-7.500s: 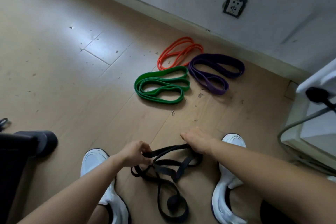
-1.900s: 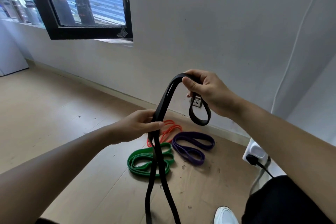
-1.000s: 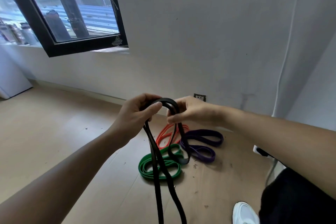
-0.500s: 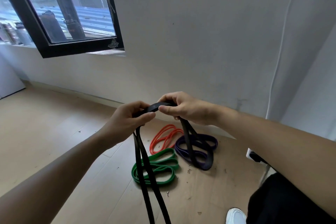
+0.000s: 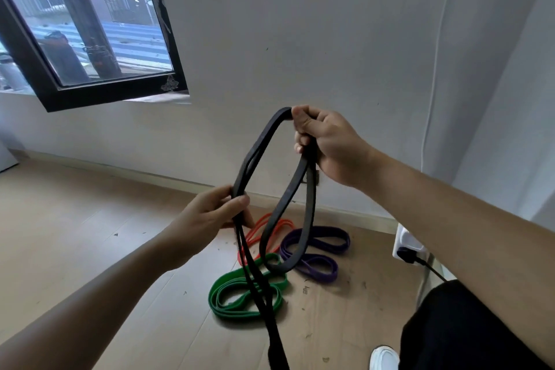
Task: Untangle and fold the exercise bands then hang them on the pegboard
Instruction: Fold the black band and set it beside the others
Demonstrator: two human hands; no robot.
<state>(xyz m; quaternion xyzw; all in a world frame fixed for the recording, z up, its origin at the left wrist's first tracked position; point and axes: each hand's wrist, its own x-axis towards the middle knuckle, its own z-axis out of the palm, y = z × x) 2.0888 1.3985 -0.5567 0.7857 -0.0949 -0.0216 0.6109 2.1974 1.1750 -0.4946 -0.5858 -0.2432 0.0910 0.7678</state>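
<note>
Vs 0.5 s ago hands now apart: R hand (image 5: 327, 144) at frame centre grips top of black band (image 5: 255, 153), L hand (image 5: 210, 219) lower-left pinches two strands, rest trails toward floor (image 5: 90, 234); prob. mid-fold, hanging pending.

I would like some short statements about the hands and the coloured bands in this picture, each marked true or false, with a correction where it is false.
1. Both hands grip the black rubber exercise band in the air. True.
2. The green rubber loop band hangs from the left hand. False: it lies folded on the wooden floor.
3. The purple rubber loop band lies on the floor to the right of the orange rubber loop band. True.
4. The right hand is lower than the left hand. False: it holds the black band higher up.
5. A long part of the black band hangs down below the left hand. True.
</note>
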